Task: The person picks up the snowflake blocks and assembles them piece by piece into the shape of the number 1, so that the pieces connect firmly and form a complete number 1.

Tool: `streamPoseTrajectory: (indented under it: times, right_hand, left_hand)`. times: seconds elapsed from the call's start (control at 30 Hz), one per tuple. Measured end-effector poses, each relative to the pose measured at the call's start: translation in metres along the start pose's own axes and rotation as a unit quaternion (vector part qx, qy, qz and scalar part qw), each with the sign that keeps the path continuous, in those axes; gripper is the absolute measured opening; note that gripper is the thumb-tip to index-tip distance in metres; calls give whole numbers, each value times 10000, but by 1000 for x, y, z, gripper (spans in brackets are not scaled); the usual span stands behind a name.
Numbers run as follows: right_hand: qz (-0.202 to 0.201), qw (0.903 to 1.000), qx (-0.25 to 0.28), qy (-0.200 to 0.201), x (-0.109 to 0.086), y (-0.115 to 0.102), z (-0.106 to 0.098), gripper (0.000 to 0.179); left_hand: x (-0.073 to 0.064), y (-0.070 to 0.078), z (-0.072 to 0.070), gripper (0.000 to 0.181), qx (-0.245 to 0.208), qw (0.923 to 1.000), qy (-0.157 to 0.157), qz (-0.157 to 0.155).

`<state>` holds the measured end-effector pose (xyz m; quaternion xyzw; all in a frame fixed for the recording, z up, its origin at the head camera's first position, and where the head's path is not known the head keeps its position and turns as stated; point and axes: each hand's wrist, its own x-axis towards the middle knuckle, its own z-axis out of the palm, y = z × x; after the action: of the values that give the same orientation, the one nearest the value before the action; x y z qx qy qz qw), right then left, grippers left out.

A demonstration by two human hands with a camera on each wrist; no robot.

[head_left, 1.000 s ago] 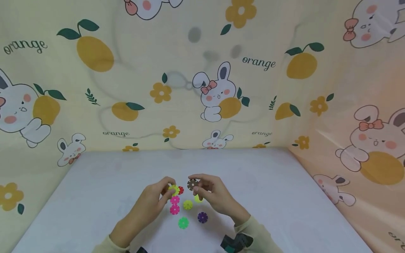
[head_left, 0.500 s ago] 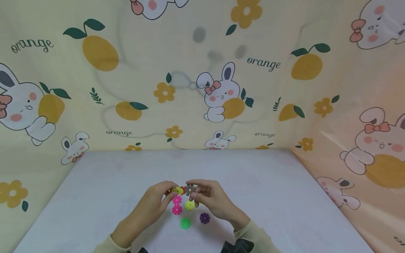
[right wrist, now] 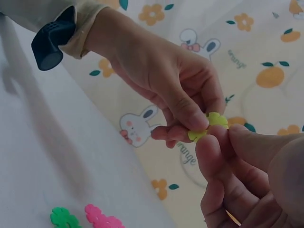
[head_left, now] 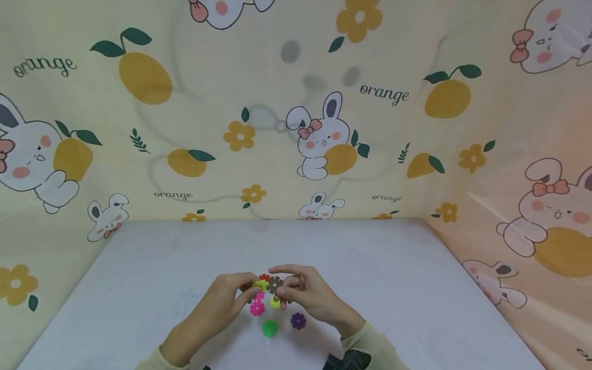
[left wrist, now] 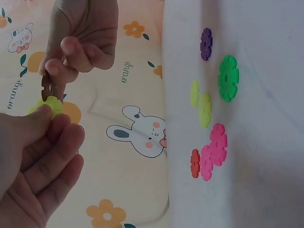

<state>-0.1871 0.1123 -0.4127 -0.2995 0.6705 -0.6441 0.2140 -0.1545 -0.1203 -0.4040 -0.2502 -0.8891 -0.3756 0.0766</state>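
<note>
My left hand (head_left: 233, 295) pinches a yellow notched plastic disc (head_left: 261, 284) between thumb and fingers. A brown notched disc (head_left: 275, 284) is pinched in my right hand (head_left: 314, 293). Both are held up above the table. In the left wrist view the brown disc (left wrist: 48, 88) meets the edge of the yellow disc (left wrist: 53, 103); whether their slots are engaged I cannot tell. From the right wrist, the yellow disc (right wrist: 217, 119) shows between the hands, partly covered by the left thumb, and the brown one is hidden behind fingers.
On the white table lie a red disc (left wrist: 195, 163), two pink discs (left wrist: 218, 145), two yellow discs (left wrist: 205, 110), a green disc (left wrist: 228, 79) and a purple disc (left wrist: 206, 44). A patterned curtain (head_left: 296, 72) stands behind the table and along its sides.
The hands have come together: the brown disc moved left and slightly down to the yellow disc, which turned in my left fingers. The discs on the table have stayed put.
</note>
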Motion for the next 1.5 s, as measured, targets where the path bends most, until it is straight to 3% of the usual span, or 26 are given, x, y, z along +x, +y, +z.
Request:
streamPoseTrajectory:
  times: [0.37, 0.73, 0.87, 1.07, 1.27, 1.5]
  right_hand:
    - [15, 9993, 366, 103, 1, 2, 3, 43]
    - [-368, 9982, 462, 79, 1, 7, 9, 44]
    - [-332, 9988, 324, 168, 3, 8, 10, 42]
    - [-122, 9995, 243, 174, 7, 10, 14, 40]
    - [30, 9990, 155, 426, 6, 14, 13, 39]
    - [-124, 9980, 163, 593, 7, 17, 11, 38]
  left_hand:
    - [-3, 5, -1, 7, 143, 9998, 154, 43]
    - [-2, 8, -3, 9, 105, 9998, -118, 113]
    - [-3, 6, -3, 8, 421, 9991, 38, 105]
    - [-5, 3, -1, 5, 1020, 9944, 221, -144]
    - [-6, 2, 1, 37, 1011, 9946, 212, -68]
    - [-4, 4, 5, 39, 994, 9949, 63, -160]
